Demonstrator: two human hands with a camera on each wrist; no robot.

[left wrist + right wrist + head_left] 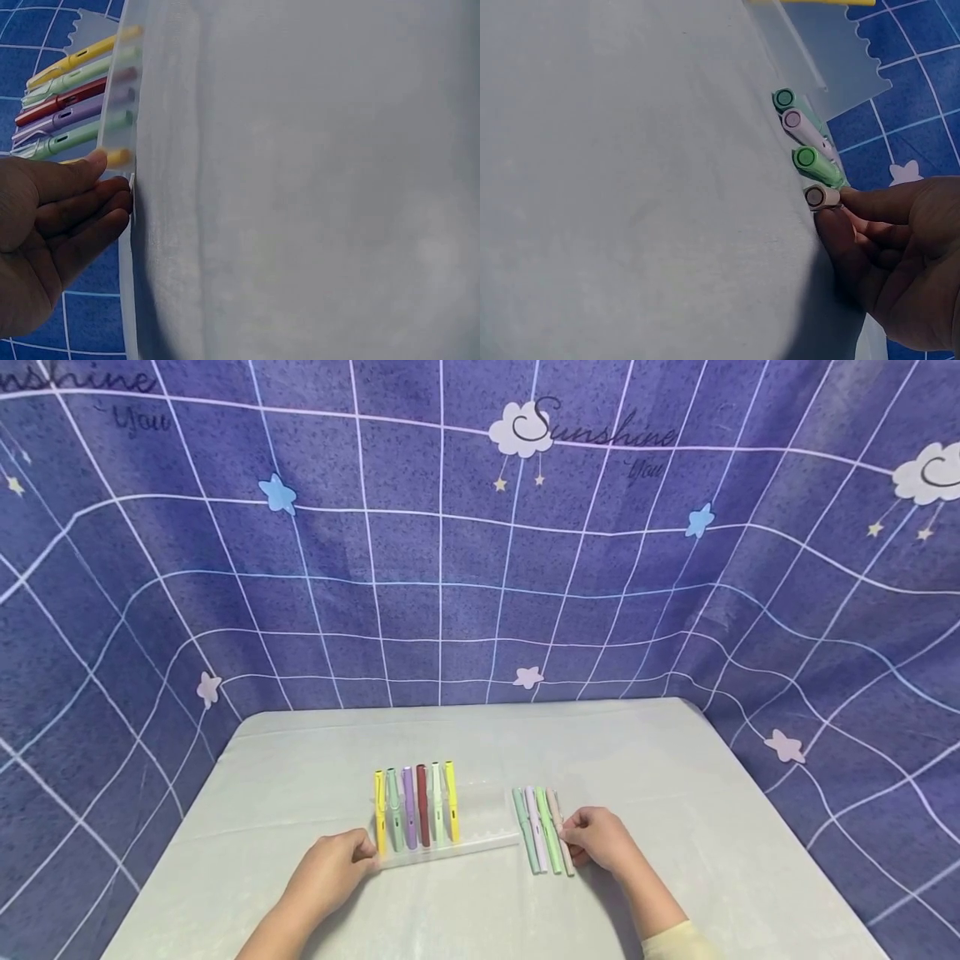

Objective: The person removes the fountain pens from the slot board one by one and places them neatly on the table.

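A clear plastic pen rack (480, 842) stands on the table with several upright pens in its left part: a yellow pen (381, 814) at the left end, then green, a purple pen (409, 808), a dark red pen (423, 806), pale green and another yellow pen (452, 802). My left hand (335, 870) pinches the rack's front left corner between thumb and fingers. Right of the rack, a teal pen (529, 831), a lilac pen (804, 127), a bright green pen (817, 165) and a beige pen (823, 197) lie side by side. My right hand (600, 839) pinches the beige one, the outermost.
A pale cloth covers the table (300, 760). Behind it and along both sides hangs a blue curtain (480, 610) with a white grid, stars and clouds. The right part of the rack shows bare notched plastic (840, 67).
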